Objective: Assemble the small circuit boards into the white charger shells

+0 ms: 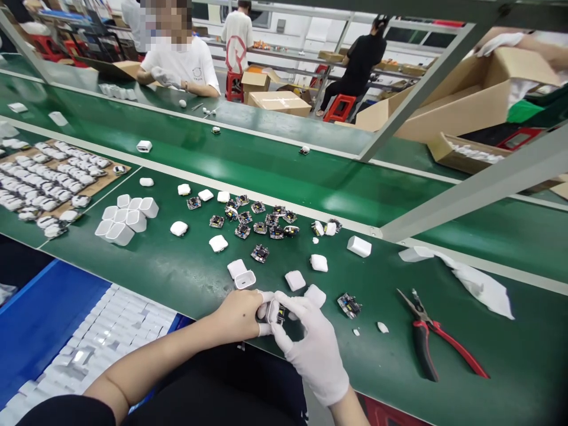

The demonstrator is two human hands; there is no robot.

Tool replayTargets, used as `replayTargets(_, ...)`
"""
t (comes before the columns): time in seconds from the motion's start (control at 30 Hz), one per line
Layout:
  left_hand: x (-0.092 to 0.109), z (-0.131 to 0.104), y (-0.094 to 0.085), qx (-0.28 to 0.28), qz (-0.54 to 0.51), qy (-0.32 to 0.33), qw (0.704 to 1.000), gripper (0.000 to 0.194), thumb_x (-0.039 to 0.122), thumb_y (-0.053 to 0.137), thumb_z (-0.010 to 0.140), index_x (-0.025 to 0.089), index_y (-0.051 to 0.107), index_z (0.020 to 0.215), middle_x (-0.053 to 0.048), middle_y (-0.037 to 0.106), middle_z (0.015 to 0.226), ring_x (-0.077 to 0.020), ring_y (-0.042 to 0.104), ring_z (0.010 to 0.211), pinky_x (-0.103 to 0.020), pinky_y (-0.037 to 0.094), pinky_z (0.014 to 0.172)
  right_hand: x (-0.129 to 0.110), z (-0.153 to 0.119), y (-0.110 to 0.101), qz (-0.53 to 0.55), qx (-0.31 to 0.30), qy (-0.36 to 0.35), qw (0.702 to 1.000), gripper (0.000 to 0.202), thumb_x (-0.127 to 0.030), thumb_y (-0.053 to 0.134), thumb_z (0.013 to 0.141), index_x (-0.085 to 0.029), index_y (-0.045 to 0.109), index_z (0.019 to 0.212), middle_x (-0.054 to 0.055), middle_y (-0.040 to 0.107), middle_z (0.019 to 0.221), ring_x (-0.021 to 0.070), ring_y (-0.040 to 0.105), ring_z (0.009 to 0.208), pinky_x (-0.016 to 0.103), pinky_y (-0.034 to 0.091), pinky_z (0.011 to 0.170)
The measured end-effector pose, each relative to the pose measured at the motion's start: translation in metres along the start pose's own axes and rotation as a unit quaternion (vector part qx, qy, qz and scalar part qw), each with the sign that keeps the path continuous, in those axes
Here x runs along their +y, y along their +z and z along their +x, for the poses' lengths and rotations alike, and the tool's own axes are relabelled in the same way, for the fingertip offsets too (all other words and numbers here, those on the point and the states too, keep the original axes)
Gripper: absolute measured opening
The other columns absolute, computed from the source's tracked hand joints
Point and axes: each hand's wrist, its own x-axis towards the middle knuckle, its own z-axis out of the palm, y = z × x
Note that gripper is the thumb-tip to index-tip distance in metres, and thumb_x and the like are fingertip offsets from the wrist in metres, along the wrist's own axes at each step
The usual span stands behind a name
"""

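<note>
"Where's the white case [274, 312]?"
"Your left hand [242, 316] and right hand [317, 343] both pinch it with their fingers — near the front edge of the bench [190, 275]."
"And the pliers [423, 323]?"
"Lying to your right."

A small, white, smooth-looking casing with rounded corners [272, 311] is held between the left hand [243, 315] and the right hand [316, 350], its outer face toward the left fingertips. It stands tipped up on edge rather than lying flat. A dark electronic circuit board with a yellow part [281, 315] shows at the casing's side nearer the right hand, against the white rim, with the right thumb and fingers bracketing it from below and above. How deeply the board is seated cannot be told, since the fingers of both hands hide parts of the casing and the board.
</note>
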Motion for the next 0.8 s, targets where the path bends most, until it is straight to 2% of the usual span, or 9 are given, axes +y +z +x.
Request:
replayTargets(0.1,0.0,0.0,0.0,0.001,-0.005,0.002,1.0,0.021,0.033,0.07,0.073,0.019,0.054,0.078,0.005,0.058,0.072,-0.0124,0.052,0.065,-0.023,0.031,0.059,0.002,0.0,0.001,-0.007,-0.016,-0.005,1.0,0.042,-0.014,0.063,0.081,-0.023,0.061,0.121,0.005,0.068,0.096,0.0186,0.063,0.084,0.033,0.057,0.073)
replayTargets(0.2,-0.001,-0.001,0.0,0.004,-0.007,0.001,1.0,0.022,0.033,0.071,0.073,0.019,0.055,0.077,0.005,0.058,0.071,-0.0123,0.052,0.065,-0.022,0.031,0.059,0.007,-0.001,-0.001,-0.003,-0.048,0.009,0.999,0.044,-0.015,0.066,0.079,-0.023,0.059,0.121,0.007,0.067,0.11,0.0225,0.062,0.101,0.04,0.055,0.089)
replayTargets(0.27,-0.001,-0.001,0.0,0.005,-0.008,0.004,1.0,0.019,0.032,0.071,0.073,0.02,0.057,0.079,0.005,0.058,0.071,-0.0123,0.052,0.065,-0.022,0.031,0.059,0.01,-0.001,-0.003,0.006,-0.063,0.032,0.997,0.059,-0.019,0.072,0.074,-0.022,0.053,0.129,0.009,0.063,0.119,0.0246,0.061,0.106,0.042,0.054,0.091)
replayTargets(0.33,-0.001,-0.001,-0.001,0.001,-0.01,0.01,1.0,0.018,0.032,0.071,0.073,0.02,0.06,0.082,0.005,0.059,0.073,-0.0124,0.053,0.066,-0.022,0.031,0.06,0.01,-0.001,-0.005,0.015,-0.048,0.046,0.998,0.071,-0.023,0.076,0.072,-0.022,0.047,0.136,0.01,0.061,0.122,0.0249,0.061,0.103,0.041,0.055,0.086)
replayTargets(0.37,-0.001,-0.001,-0.001,-0.001,-0.009,0.01,1.0,0.019,0.033,0.071,0.074,0.02,0.06,0.083,0.005,0.059,0.073,-0.0125,0.053,0.066,-0.022,0.031,0.06,0.01,0.0,-0.005,0.02,-0.036,0.041,0.998,0.068,-0.024,0.075,0.073,-0.023,0.048,0.135,0.01,0.062,0.12,0.0244,0.061,0.102,0.041,0.055,0.086)
replayTargets(0.47,0.0,-0.002,-0.002,-0.003,-0.003,0.001,1.0,0.024,0.039,0.071,0.075,0.019,0.06,0.083,0.004,0.06,0.073,-0.0131,0.053,0.066,-0.022,0.032,0.06,0.005,0.002,0.0,0.055,-0.001,0.024,0.998,0.032,-0.02,0.066,0.083,-0.026,0.062,0.114,0.005,0.065,0.108,0.0217,0.062,0.101,0.039,0.052,0.089)
replayTargets(0.57,0.001,-0.002,-0.001,0.001,-0.002,0.001,1.0,0.025,0.04,0.072,0.076,0.019,0.059,0.081,0.003,0.06,0.073,-0.0135,0.055,0.067,-0.023,0.033,0.06,0.0,0.004,0.009,0.097,0.018,0.076,0.992,0.012,-0.019,0.062,0.084,-0.024,0.066,0.095,0.004,0.065,0.097,0.0189,0.062,0.089,0.034,0.052,0.078)
replayTargets(0.67,-0.001,-0.002,0.002,0.007,0.003,0.006,1.0,0.026,0.04,0.073,0.075,0.018,0.06,0.082,0.003,0.06,0.073,-0.0138,0.055,0.066,-0.023,0.034,0.061,0.0,0.003,0.015,0.108,0.008,0.143,0.984,0.009,-0.023,0.062,0.082,-0.022,0.066,0.09,0.004,0.065,0.092,0.0183,0.06,0.079,0.032,0.05,0.07)
replayTargets(0.8,-0.006,-0.002,0.006,0.022,0.005,0.017,1.0,0.027,0.041,0.072,0.077,0.017,0.06,0.078,0.002,0.059,0.072,-0.0134,0.052,0.065,-0.023,0.034,0.061,0.005,0.005,0.02,0.121,-0.011,0.188,0.975,0.025,-0.022,0.061,0.079,-0.021,0.065,0.103,0.006,0.069,0.098,0.0193,0.062,0.082,0.033,0.051,0.072)
